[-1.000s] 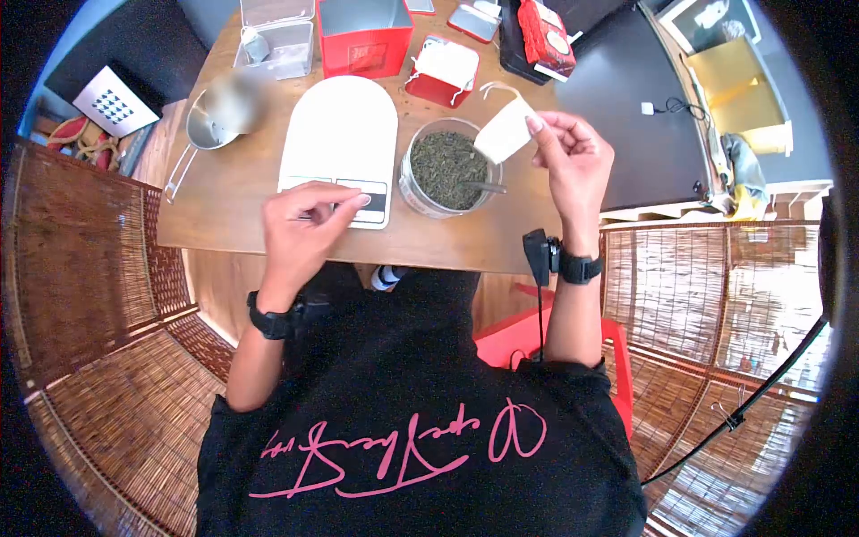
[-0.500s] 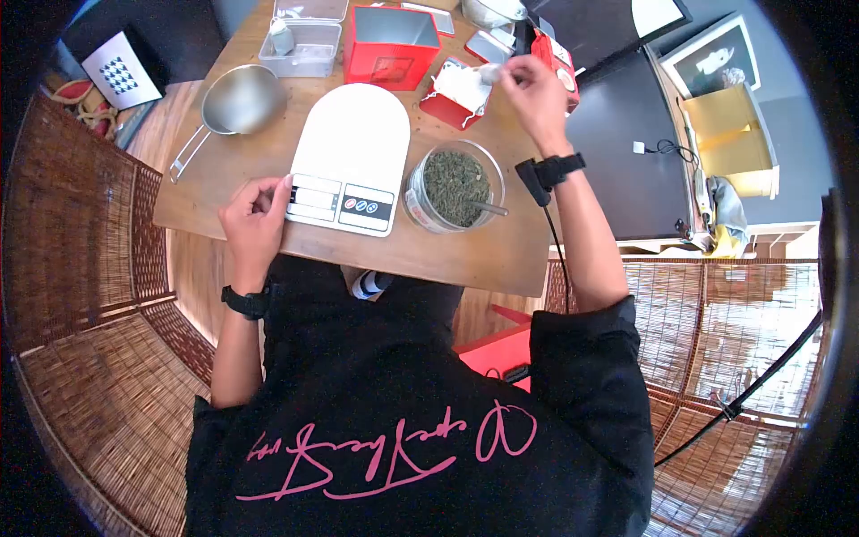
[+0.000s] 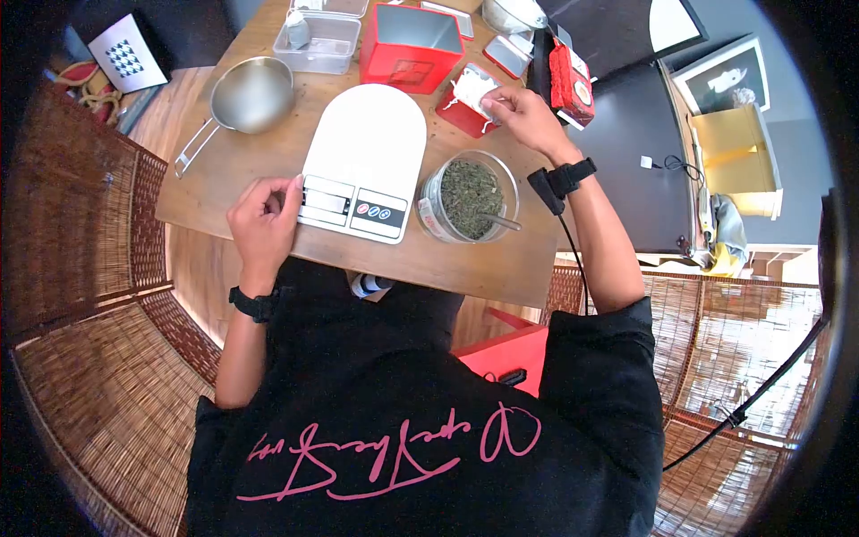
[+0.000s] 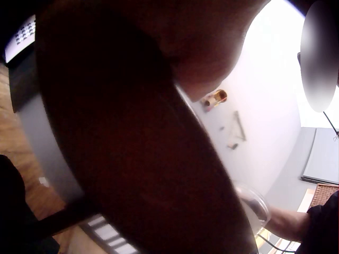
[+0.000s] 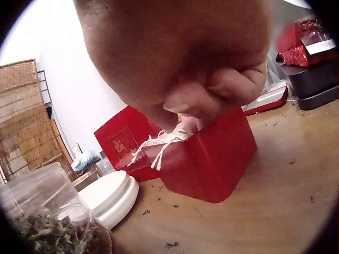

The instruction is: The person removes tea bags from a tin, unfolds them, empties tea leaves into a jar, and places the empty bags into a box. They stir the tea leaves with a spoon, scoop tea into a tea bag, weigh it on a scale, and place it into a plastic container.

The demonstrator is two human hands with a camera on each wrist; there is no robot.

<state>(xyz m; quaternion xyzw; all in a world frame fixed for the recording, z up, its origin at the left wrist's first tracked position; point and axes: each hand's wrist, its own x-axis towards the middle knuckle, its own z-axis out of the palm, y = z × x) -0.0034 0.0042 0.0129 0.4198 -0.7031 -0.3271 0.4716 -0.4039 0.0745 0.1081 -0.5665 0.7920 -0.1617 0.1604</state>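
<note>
My right hand [image 3: 534, 121] reaches into a small red box [image 5: 212, 164] filled with white drawstring bags [image 3: 472, 87]. Its thumb and fingertips pinch a white bag at the mouth of the box, where white strings [image 5: 156, 145] hang over the rim. At the left front corner of the white kitchen scale [image 3: 369, 134] rests my left hand [image 3: 266, 219], fingers loosely curled with nothing in them. Right of the scale stands a clear tub [image 3: 431, 219] of dried green leaves [image 3: 472, 190], a metal spoon [image 3: 507, 223] sticking out. The left wrist view shows mostly the dark tabletop edge [image 4: 153, 153].
A metal pan [image 3: 253, 97] sits left of the scale. Behind it are a clear plastic box [image 3: 331, 55] with a small white bag inside and a larger open red box [image 3: 412, 70]. At the back right lie a red lid [image 3: 508, 58] and a red foil package [image 3: 570, 82].
My right hand has carried a white drawstring bag from over the tub to the small red box. The left hand has moved from the scale's front panel to its left corner.
</note>
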